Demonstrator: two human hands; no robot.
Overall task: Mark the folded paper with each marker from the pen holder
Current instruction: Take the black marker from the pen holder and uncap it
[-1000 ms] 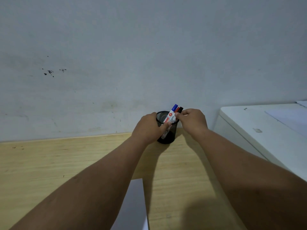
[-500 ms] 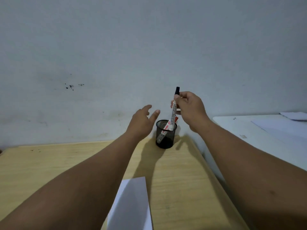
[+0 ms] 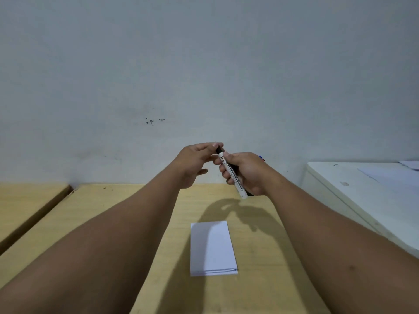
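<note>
My right hand (image 3: 246, 172) grips a white marker with a black cap (image 3: 232, 175), held slanted above the wooden table (image 3: 127, 214). The fingertips of my left hand (image 3: 196, 163) pinch the black cap at the marker's upper end. A folded white paper (image 3: 212, 248) lies flat on the table below and in front of both hands. The pen holder is hidden behind my right hand; only the red and blue tips of the other markers (image 3: 261, 157) peek out above it.
A grey wall (image 3: 204, 75) rises right behind the table. A white cabinet top (image 3: 362, 196) with sheets on it stands at the right. A second wooden surface (image 3: 25, 200) lies at the left, across a gap.
My right hand has lifted the black-capped marker out of the pen holder and drawn it toward me. My left hand left the holder and came onto the marker's cap. The view tilted down.
</note>
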